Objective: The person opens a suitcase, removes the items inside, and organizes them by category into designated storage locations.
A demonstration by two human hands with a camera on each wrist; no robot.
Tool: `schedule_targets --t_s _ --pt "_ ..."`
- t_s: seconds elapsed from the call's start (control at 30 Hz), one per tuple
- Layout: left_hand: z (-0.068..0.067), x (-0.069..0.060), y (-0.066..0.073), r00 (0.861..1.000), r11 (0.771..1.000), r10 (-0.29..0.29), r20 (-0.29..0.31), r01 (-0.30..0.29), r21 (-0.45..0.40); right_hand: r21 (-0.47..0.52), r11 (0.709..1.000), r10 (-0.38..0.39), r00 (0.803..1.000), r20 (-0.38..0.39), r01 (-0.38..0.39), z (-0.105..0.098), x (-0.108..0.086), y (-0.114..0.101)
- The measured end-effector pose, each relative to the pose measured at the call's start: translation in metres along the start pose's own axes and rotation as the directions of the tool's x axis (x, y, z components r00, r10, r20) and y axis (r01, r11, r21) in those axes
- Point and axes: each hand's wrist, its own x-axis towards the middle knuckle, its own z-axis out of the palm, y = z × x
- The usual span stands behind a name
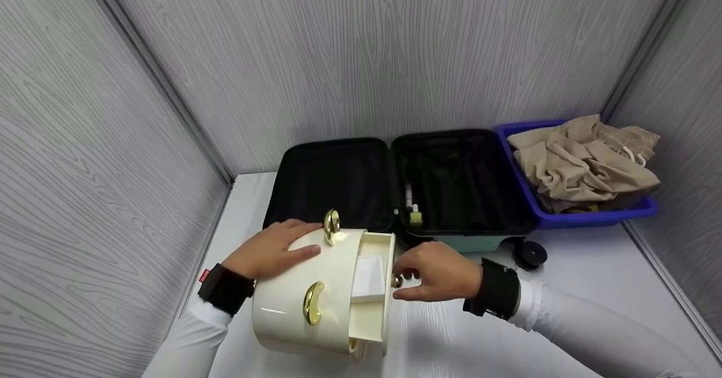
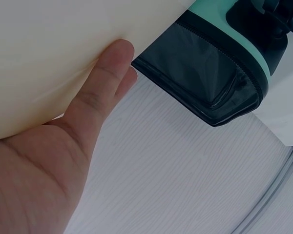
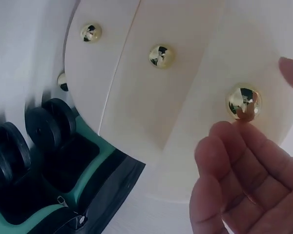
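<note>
A cream drawer organizer (image 1: 282, 304) with two curved gold pieces (image 1: 313, 303) on its upper side stands in front of the person. Its top drawer (image 1: 369, 322) is pulled out to the right, and a small white box (image 1: 369, 276) lies inside. The left hand (image 1: 276, 249) rests on the organizer's curved surface with fingers extended; the left wrist view shows this hand (image 2: 83, 107) against the cream wall. Beside the drawer front is the right hand (image 1: 437, 271). In the right wrist view its bent fingertips (image 3: 224, 131) meet the round gold knob (image 3: 244, 102), with the thumb apart.
An open suitcase (image 1: 338, 175) with black lining lies behind the organizer. In its right half is a small bottle with yellow-green contents (image 1: 415, 217). A blue basket (image 1: 592, 218) holding beige cloth (image 1: 581, 158) stands to the right. Patterned grey panels (image 1: 361, 56) enclose the table.
</note>
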Motion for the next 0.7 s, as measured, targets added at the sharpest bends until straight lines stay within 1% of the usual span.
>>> schedule_targets --t_s 0.07,0.17,0.23,0.47,0.57,0.7 --pt "-0.001 0.0 0.0 1.0 1.0 -0.003 -0.002 0.003 -0.003 0.004 1.0 -0.014 0.999 -0.03 0.014 0.005 0.001 0.0" --pt "-0.001 0.0 0.0 1.0 1.0 -0.006 -0.005 0.006 -0.009 0.037 0.998 -0.04 0.995 -0.087 0.043 0.012 0.004 0.0" --pt "0.0 -0.001 0.0 1.0 1.0 -0.01 -0.009 0.01 -0.013 0.06 0.997 -0.045 0.993 -0.106 0.052 0.017 0.006 -0.001" --pt "0.001 0.0 -0.001 1.0 1.0 -0.019 -0.012 0.019 -0.014 0.115 0.993 0.024 0.995 -0.094 -0.013 0.026 0.021 -0.01" --pt "0.001 0.001 -0.001 1.0 1.0 -0.004 -0.016 0.004 -0.003 0.11 0.994 0.029 0.994 -0.105 -0.017 0.03 0.028 -0.013" --pt "0.001 0.001 -0.001 1.0 1.0 0.012 -0.024 -0.012 -0.002 0.096 0.995 0.022 0.99 -0.137 -0.009 0.037 0.036 -0.016"
